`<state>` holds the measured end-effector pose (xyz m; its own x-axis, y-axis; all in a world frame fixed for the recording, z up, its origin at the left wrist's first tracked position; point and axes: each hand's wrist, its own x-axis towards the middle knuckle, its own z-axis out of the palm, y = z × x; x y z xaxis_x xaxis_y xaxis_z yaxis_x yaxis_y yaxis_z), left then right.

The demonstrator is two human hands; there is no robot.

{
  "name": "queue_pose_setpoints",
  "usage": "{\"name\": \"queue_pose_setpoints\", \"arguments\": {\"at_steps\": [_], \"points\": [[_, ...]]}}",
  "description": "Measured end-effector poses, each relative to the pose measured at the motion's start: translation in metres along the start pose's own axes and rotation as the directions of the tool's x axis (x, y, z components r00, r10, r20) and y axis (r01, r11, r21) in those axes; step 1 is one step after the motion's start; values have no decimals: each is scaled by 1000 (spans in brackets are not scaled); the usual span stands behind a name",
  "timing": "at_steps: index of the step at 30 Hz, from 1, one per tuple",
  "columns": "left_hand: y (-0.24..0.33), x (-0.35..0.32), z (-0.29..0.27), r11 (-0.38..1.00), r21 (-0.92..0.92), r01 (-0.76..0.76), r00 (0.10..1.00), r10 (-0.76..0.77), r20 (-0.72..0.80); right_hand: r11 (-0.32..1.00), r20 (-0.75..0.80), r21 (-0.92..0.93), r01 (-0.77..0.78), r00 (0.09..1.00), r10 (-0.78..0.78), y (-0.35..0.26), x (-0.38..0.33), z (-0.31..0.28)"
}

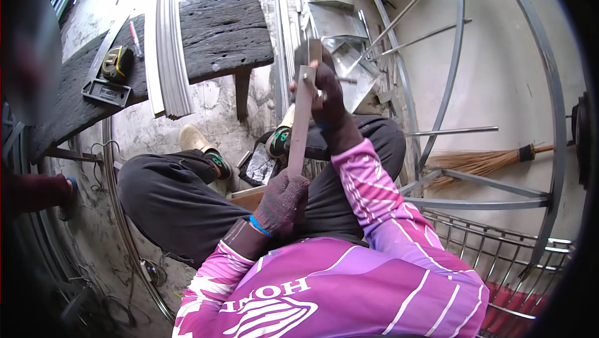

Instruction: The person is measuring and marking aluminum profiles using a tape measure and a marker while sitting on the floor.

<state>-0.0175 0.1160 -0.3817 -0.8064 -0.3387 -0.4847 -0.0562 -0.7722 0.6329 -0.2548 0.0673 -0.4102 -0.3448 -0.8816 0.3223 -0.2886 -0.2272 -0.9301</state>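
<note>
In the upper left of the frame we have a yellow-and-black tape measure [116, 63] on a dark, weathered wooden bench [228, 32], left of long, pale metal strips [168, 57]. At lower centre our left hand [284, 199], in a knitted glove, is closed around a flat grey metal bar [301, 126] rising to upper centre. There our right hand [329, 91] curls its fingers; we cannot tell around what. At right lies a straw broom [477, 164].

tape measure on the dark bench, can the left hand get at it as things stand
Probably not straight away: the left hand is closed around the lower end of the metal strip, and the tape measure lies on the bench beyond the left leg, though nothing covers it.
</note>
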Motion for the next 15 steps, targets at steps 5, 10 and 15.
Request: {"name": "queue_pose_setpoints", "arguments": {"at_steps": [5,10,15], "points": [[9,4,2,993,-52,-105,992,108,67,327,216,817,-475,778,591,-37,-40,14],[4,7,-8,988,-34,-154,987,155,33,567,-4,800,-196,943,331,-12,-39,-14],[32,1,19,943,171,-286,955,295,-31,943,-174,329,-44,979,106,25,-75,-19]]}}
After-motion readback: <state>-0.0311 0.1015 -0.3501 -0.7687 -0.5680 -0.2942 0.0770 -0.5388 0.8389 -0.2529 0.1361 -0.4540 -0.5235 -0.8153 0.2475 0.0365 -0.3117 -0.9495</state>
